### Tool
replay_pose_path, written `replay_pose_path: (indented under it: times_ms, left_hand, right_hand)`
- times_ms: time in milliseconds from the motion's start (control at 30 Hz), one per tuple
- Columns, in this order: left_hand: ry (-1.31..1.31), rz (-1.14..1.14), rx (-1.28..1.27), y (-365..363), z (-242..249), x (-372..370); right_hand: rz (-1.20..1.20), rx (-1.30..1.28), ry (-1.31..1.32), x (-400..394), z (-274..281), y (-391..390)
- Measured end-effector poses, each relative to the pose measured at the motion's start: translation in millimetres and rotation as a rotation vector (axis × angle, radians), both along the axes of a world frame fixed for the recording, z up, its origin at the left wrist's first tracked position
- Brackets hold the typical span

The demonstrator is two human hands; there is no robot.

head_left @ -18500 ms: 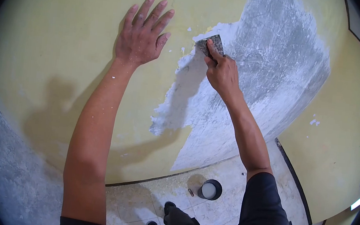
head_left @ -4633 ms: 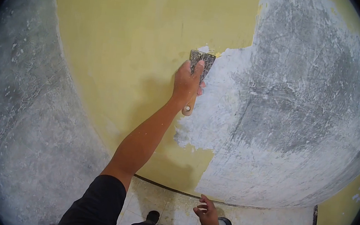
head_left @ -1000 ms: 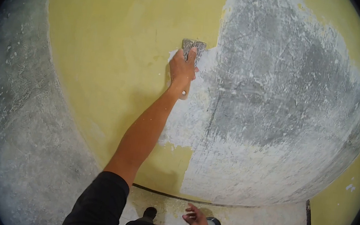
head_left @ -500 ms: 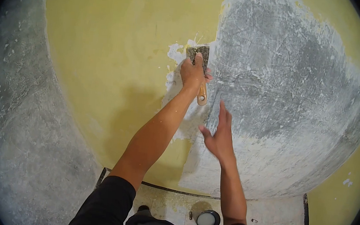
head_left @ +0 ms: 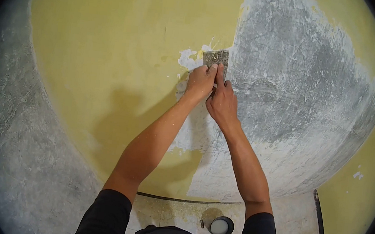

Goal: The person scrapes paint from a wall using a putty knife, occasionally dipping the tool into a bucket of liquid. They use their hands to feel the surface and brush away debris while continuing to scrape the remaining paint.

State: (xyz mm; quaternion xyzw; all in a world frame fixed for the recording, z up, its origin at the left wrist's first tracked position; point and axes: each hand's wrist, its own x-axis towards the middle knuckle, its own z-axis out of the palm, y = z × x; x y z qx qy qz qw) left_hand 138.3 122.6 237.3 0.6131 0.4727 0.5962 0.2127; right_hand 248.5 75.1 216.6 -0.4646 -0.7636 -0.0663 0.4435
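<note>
A scraper (head_left: 215, 58) with a wide, speckled blade lies against the wall, where yellow paint meets bare patches. My left hand (head_left: 200, 82) is closed around it, thumb on the blade. From the right, my right hand (head_left: 224, 101) is closed on it too, a finger pressed along the blade. Both hands cover the handle. Just left of the blade is a whitish patch (head_left: 189, 59) with ragged edges of yellow paint.
Yellow paint (head_left: 100, 34) covers the wall's left part; a grey and white stripped area (head_left: 291, 82) spreads to the right. On the tiled floor (head_left: 294, 229) stands a dark bucket (head_left: 231, 228) of whitish liquid, beside a small dark object (head_left: 202, 223). A dark strip edges the wall's foot.
My right hand, which was spread open below the scraper, has risen and closed on it beside my left hand. The scraper's handle has become hidden.
</note>
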Motion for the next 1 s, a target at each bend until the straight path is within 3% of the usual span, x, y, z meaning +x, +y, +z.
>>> replay_pose_path:
  times_ms: [67, 133, 167, 233, 367, 433, 533, 767, 933, 1000]
  left_hand:
    - [0.107, -0.003, 0.060, -13, 3, -5]
    - [0.176, 0.115, 0.394, -42, 2, -5]
    - [0.173, 0.104, 0.387, -42, 1, -6]
    - [0.565, 0.163, 0.287, -39, 1, -9]
    - [0.689, 0.155, 0.338, -32, 4, -16]
    - [0.831, 0.255, 0.362, -25, 13, -19]
    - [0.810, 0.157, 0.214, -46, 27, -21]
    - [0.788, 0.075, 0.202, -40, 35, -24]
    - [0.737, 0.005, 0.310, -71, 1, -31]
    - [0.711, 0.004, 0.322, -82, -9, -32]
  right_hand:
    - [-0.140, -0.026, -0.054, -2, 6, 1]
    - [-0.166, -0.016, -0.080, -2, 8, 3]
    - [-0.185, -0.002, -0.102, -1, 7, 2]
    - [-0.223, -0.020, -0.146, -1, 7, -3]
    - [-0.241, -0.043, -0.177, -6, 12, -1]
    - [-0.233, -0.037, -0.159, -12, 13, 5]
    - [-0.207, -0.025, -0.140, -7, 12, 3]
    - [-0.187, -0.002, -0.077, -7, 16, 4]
    - [-0.278, -0.048, -0.159, 1, 16, 6]
    - [-0.216, 0.175, -0.091, -9, 42, 15]
